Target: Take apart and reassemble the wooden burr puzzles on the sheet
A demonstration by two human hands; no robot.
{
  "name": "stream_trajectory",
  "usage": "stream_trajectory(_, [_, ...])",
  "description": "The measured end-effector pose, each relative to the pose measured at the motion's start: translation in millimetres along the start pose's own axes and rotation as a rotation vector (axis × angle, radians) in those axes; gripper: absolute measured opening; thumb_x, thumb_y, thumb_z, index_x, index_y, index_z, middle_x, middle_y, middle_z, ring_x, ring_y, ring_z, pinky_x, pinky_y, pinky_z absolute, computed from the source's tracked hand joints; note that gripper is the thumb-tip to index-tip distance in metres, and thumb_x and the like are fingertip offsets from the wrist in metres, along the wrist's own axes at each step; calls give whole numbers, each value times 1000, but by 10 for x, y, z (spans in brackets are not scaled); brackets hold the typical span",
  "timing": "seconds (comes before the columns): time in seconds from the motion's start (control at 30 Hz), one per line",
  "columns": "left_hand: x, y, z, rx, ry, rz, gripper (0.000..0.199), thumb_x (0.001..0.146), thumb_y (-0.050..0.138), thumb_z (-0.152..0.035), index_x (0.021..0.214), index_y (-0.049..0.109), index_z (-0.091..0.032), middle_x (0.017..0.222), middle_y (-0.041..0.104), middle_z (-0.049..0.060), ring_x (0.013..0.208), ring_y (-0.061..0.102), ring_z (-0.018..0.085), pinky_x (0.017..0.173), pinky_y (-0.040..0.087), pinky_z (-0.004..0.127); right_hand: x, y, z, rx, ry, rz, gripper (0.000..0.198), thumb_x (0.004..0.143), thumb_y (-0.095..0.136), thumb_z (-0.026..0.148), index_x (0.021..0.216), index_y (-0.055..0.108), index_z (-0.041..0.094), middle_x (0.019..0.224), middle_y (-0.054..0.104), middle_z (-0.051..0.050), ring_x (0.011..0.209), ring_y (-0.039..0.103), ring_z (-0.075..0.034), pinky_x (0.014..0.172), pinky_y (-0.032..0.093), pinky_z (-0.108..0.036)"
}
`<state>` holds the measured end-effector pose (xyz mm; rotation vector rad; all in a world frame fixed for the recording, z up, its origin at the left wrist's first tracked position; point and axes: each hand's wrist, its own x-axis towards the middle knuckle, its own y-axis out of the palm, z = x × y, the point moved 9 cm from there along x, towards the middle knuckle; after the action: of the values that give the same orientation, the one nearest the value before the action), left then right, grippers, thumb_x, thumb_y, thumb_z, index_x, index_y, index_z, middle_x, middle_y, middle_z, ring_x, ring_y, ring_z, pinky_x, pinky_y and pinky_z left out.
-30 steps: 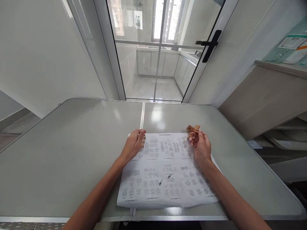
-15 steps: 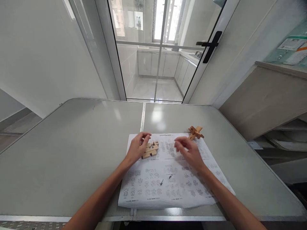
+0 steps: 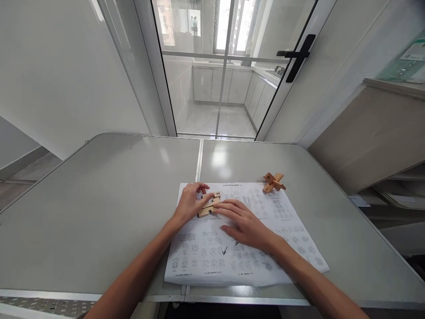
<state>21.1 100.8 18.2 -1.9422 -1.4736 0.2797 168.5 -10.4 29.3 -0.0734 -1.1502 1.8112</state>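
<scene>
- Hands: two, both at the pale wooden pieces [image 3: 210, 206], which lie on the sheet's far left part.
- Left hand [image 3: 191, 201]: thumb laid over the pieces, fingers curled about their far left side; I cannot tell whether it grips them.
- Right hand [image 3: 244, 223]: open, thumb apart from the outstretched fingers, fingertips at the pieces' right end.
- Pale pieces: about three, side by side and notched; the fingers prevent an exact count.
- Brown wooden assembly [image 3: 274, 182]: one, of several crossed pieces, at the sheet's far right corner, apart from both hands.
- Paper sheet [image 3: 206, 241]: one, printed with rows of small diagrams; heading and captions too small to read. Two dark marks near its middle.
- Writing: what reads as a "3" on the farthest pale piece; a "2"-like figure on the brown assembly.
- Obstruction: right hand and forearm cover part of the sheet.
- Surroundings: grey table [image 3: 116, 212]; beyond it, one glazed door [image 3: 206, 84] with a black handle [image 3: 299, 56]; right, a plastic pack [image 3: 407, 66], label illegible.
</scene>
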Motion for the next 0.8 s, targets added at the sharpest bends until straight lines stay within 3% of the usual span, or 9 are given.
stream_trajectory(0.13, [0, -35, 22, 24, 1, -38, 22, 96, 66, -42, 104, 70, -22, 99, 74, 5, 99, 65, 25, 93, 49, 42, 18, -7, -8, -6, 23, -32, 45, 103, 62, 21, 145, 55, 33, 138, 66, -9, 128, 60, -31, 108, 54, -57])
stream_trajectory(0.27, [11, -58, 56, 61, 6, -24, 30, 91, 73, -47, 106, 71, -21, 104, 74, 7, 104, 65, 28, 94, 50, 43, 25, -20, -33, 16, 41, -80, 36, 102, 63, 19, 137, 59, 31, 121, 70, -9, 113, 63, -30, 97, 59, -52])
stream_trajectory(0.47, [37, -89, 89, 94, 7, 53, 24, 89, 75, -43, 101, 77, -22, 109, 71, 8, 109, 65, 29, 99, 50, 45, 28, 40, -107, -28, 107, -54, 47, 99, 73, 27, 142, 56, 29, 126, 65, -12, 115, 61, -31, 97, 59, -53])
stream_trajectory(0.53, [34, -100, 74, 117, 11, 46, 22, 90, 74, -42, 99, 77, -22, 109, 70, 8, 108, 64, 29, 98, 50, 44, 32, 57, -114, -48, 116, -50, 39, 99, 72, 28, 136, 61, 27, 123, 65, -12, 112, 61, -30, 94, 59, -50])
stream_trajectory(0.63, [26, -102, 42, 107, 4, 23, 24, 92, 71, -45, 99, 74, -22, 103, 71, 6, 98, 65, 26, 89, 50, 40, 33, 41, -107, -50, 108, -85, 22, 102, 67, 27, 124, 66, 25, 116, 66, -11, 108, 62, -29, 91, 58, -47])
stream_trajectory(0.8, [26, -117, 72, -109, -102, -39, 35, 96, 65, -55, 105, 69, -21, 84, 71, 1, 77, 63, 19, 75, 49, 32, 5, -91, -160, 88, 148, -215, 15, 104, 60, 24, 119, 66, 24, 113, 70, -10, 103, 64, -26, 90, 56, -44])
